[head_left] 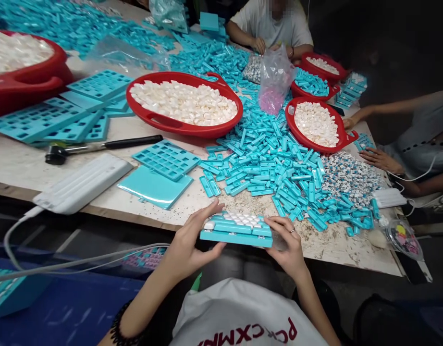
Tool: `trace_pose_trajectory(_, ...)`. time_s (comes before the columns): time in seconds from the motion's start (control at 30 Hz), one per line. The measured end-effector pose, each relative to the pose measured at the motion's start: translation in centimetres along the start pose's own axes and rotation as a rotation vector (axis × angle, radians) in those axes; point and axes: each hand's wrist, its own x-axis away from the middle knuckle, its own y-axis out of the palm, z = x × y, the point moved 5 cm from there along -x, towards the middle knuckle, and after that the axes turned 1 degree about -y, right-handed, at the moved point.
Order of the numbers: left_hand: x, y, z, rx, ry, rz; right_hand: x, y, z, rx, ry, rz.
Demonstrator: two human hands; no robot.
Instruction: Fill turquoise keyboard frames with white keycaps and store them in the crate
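Between my two hands I hold a small toy keyboard (236, 230) with a turquoise base, turquoise bars along its near side and white keycaps on top. It is raised just off the table's front edge. My left hand (192, 240) grips its left end, thumb below and fingers above. On the right end, my right hand (287, 242), with a ring on one finger, pinches it the same way. Beyond it lies a heap of loose turquoise bar-shaped pieces (253, 168). To the left are a turquoise grid plate (166, 158) and a flat turquoise panel (154, 187).
Red basins (185, 130) hold white keycaps. A black-handled hammer-like tool (106, 146) and a white power strip (84, 182) with a trailing cable lie left. Small white-and-black parts (351, 178) are heaped right. One person (279, 24) sits opposite, another (419, 125) at the right.
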Motion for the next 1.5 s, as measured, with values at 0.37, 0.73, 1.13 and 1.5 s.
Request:
trace_pose_trajectory(0.37,0.6,0.7,-1.2,0.027,-0.020,0.052,-0.7,0.9,0.0,-0.075,0.026,0.051)
trace_pose_trajectory(0.73,0.5,1.0,-1.7,0.076,0.087,0.078,-0.5,0.9,0.3,-0.141,0.061,0.020)
trace_pose_trajectory(1.13,2.3,-0.3,2.7,-0.322,0.516,0.092,-2.6,1.4,-0.4,-0.712,0.552,-0.158)
trace_pose_trajectory(1.5,2.6,1.6,1.6,0.545,-0.374,0.162,-2.4,2.5,-1.5,-0.779,0.585,-0.087)
